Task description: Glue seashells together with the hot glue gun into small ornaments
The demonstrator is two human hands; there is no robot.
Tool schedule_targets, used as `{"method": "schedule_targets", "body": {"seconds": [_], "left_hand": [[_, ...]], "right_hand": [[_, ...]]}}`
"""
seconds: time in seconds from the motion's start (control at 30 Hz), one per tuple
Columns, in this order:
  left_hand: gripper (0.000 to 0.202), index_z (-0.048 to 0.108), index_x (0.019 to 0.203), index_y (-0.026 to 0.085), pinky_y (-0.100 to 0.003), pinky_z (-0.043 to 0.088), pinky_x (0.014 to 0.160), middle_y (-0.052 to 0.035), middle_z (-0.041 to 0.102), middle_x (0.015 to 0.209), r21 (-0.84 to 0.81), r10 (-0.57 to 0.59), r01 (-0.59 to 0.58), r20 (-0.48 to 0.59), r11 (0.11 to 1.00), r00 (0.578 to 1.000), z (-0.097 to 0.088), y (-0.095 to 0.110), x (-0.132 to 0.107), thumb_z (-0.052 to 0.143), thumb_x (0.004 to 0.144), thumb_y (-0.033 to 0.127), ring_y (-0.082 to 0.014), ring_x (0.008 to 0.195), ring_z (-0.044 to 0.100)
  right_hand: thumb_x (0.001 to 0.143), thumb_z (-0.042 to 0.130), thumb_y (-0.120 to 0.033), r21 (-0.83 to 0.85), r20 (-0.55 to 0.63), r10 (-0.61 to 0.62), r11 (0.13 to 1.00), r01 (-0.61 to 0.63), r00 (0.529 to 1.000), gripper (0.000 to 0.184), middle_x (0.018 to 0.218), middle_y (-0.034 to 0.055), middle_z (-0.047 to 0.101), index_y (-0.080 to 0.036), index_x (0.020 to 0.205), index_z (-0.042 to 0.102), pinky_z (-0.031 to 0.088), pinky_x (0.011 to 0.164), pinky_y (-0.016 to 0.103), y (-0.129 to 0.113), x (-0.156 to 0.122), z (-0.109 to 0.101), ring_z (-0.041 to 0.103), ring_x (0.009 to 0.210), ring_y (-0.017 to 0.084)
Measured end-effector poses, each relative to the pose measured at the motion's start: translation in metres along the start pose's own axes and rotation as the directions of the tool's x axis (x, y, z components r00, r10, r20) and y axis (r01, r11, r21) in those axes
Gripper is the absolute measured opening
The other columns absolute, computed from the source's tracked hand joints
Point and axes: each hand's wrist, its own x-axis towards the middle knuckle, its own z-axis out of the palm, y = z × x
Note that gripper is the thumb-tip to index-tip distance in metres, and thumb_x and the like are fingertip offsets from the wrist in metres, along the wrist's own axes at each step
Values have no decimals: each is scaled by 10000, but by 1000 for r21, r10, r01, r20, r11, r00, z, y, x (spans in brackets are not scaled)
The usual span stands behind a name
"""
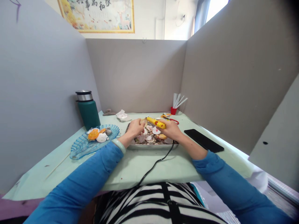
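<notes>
Yellow plastic glue gun (157, 123), held in the right hand (172, 129) above a metal tray (151, 147) of shells (156, 130) on the table (127, 168) | left hand (136, 128) pinching a pale piece (145, 122), perhaps shell | gun probably light, stiff: hold well behind its tip | shells likely brittle: take by rims

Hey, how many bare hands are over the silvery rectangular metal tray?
2: over the tray, the left hand, at left, pinches a small pale piece; the right hand, at right, grips a yellow plastic glue gun.
</notes>
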Motion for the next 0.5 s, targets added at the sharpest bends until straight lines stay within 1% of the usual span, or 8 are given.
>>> {"method": "schedule_targets", "body": {"seconds": [0.5], "left_hand": [[201,525,742,159,-167,340,427,14,612,527,-3,-26,26,-14,1000,1000,0,0,1,413,820,306,-71,359,490]], "right_hand": [[718,531,-334,11,12,-5,1000,5,1000,190,703,7,621,-206,824,623,285,531,207,0,0,0,522,608,126]]}}
